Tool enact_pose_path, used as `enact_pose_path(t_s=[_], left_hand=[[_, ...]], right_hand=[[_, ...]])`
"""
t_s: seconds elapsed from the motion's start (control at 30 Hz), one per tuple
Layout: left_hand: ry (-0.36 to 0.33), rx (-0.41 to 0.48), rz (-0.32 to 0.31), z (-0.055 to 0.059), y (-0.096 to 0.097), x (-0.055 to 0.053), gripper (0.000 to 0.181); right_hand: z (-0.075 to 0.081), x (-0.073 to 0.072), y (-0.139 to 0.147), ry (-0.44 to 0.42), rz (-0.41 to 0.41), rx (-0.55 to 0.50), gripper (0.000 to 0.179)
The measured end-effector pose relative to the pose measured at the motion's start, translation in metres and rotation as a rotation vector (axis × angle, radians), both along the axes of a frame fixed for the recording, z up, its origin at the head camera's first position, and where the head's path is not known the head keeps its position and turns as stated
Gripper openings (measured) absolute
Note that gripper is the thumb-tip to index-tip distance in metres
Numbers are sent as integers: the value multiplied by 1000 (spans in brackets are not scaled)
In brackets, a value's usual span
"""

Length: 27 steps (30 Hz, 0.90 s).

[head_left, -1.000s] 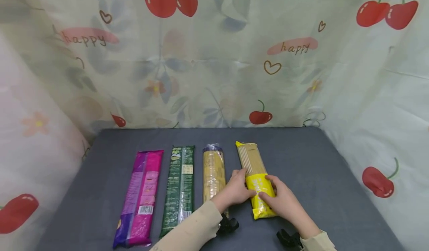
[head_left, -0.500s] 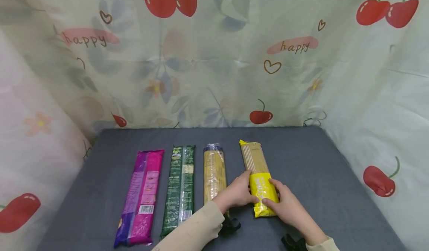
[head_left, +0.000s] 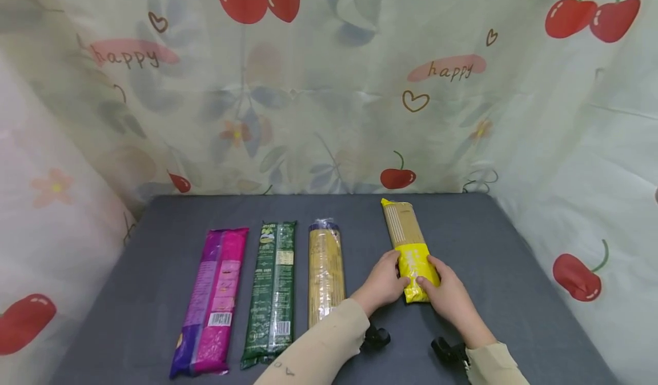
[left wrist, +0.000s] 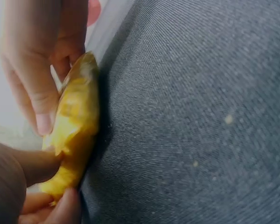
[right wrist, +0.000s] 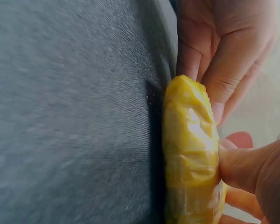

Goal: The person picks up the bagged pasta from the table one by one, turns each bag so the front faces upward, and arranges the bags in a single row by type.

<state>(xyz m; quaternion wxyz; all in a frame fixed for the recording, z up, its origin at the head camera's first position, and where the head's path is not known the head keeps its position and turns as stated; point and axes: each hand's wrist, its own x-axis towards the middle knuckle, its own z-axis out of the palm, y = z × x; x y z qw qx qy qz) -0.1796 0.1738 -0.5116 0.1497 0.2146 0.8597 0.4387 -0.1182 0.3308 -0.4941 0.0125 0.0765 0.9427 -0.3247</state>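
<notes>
From far off, I see the left hand (head_left: 382, 282) and the right hand (head_left: 452, 295) curl in and pinch the yellow pack (head_left: 410, 253), right of the clear pack (head_left: 325, 273). The green pack (head_left: 269, 293) lies left of the clear pack.

On the grey table (head_left: 483, 242), the left hand (head_left: 384, 281) and the right hand (head_left: 453, 296) hold a yellow packet (head_left: 412, 253) by its two sides; its far end is near the far edge. From this packet towards the left edge lie a transparent packet (head_left: 326, 271), a green packet (head_left: 270, 293) and a pink-purple packet (head_left: 212, 302), without touching one another.
</notes>
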Motion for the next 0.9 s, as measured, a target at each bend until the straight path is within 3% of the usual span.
enact_pose_path(t_s=[0.17,0.33,0.4,0.57,0.67,0.9], left_hand=[[-47,29,-37,-3,4,-3,61],[-123,127,12,-5,8,-8,60],[-198,214,52,-5,9,-10,61],[-453,545,159,-5,14,-13,67],[-541,663,187,-5,17,-15,71],[-553,694,186,-6,25,-19,76]], right_hand=[[-1,-8,2,-3,-50,-8,67],[0,-14,3,-5,-80,-44,70],[0,-17,3,-2,-88,-74,71],[3,-22,5,11,-119,-203,73],[7,-24,6,31,-116,-232,71],[9,-29,8,51,-131,-236,72]])
